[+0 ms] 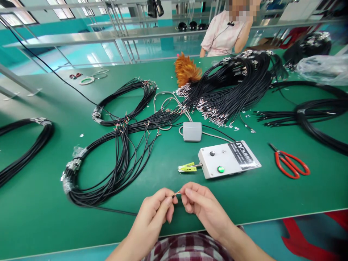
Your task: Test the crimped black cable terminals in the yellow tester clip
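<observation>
Black cable end (pixel 174 195) is pinched in both hands (pixel 157 208) (pixel 204 202).

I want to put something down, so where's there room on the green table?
Bare green tabletop lies between the red-handled metal pliers and the front edge, and at front left, between the far-left black cable coil and the nearer black coil. It's crowded farther back, around the heaped black wires and the fluffy orange bundle.

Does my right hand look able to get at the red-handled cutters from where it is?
Probably yes: the right hand is at the wire now, but the box sits back from the straight path to the red-handled cutters.
</observation>
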### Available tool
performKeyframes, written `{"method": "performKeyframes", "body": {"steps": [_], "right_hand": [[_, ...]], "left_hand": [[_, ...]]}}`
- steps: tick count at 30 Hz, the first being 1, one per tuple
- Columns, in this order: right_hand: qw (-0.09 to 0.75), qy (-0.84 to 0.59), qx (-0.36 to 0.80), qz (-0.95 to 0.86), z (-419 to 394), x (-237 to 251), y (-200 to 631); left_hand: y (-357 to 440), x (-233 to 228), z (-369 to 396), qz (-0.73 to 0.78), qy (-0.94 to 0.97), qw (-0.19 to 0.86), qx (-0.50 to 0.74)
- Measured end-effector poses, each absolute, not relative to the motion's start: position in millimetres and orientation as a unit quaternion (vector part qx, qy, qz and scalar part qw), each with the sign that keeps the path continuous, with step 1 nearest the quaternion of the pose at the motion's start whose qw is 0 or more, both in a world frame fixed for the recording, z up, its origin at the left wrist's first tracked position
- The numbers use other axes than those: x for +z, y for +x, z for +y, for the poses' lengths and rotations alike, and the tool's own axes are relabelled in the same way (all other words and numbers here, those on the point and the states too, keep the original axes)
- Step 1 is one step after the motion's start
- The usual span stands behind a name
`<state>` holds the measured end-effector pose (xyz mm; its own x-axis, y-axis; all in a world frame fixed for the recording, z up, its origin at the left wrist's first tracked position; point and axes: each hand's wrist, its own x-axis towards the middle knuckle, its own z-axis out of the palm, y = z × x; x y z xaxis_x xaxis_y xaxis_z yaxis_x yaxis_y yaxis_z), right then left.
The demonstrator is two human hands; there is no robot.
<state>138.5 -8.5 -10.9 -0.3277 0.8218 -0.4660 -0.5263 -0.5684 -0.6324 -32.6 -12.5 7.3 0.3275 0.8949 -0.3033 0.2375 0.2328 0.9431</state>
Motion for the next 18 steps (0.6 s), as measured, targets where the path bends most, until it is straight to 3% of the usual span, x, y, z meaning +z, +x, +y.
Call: {"method": "performKeyframes", "body": {"steps": [8,18], "right_hand": [[0.418,-0.401,0.791,-0.199,-3.3,-7.9,133.4],[0.413,-0.405,0.79,-0.204,-7.8,-9.8,131.8]], "left_hand": [[-33.4,11.2,-11.6,0.506,0.558,0.6,0.269],[-46.2,16.6,-0.1,0.45,0.375,0.784,0.206]]}}
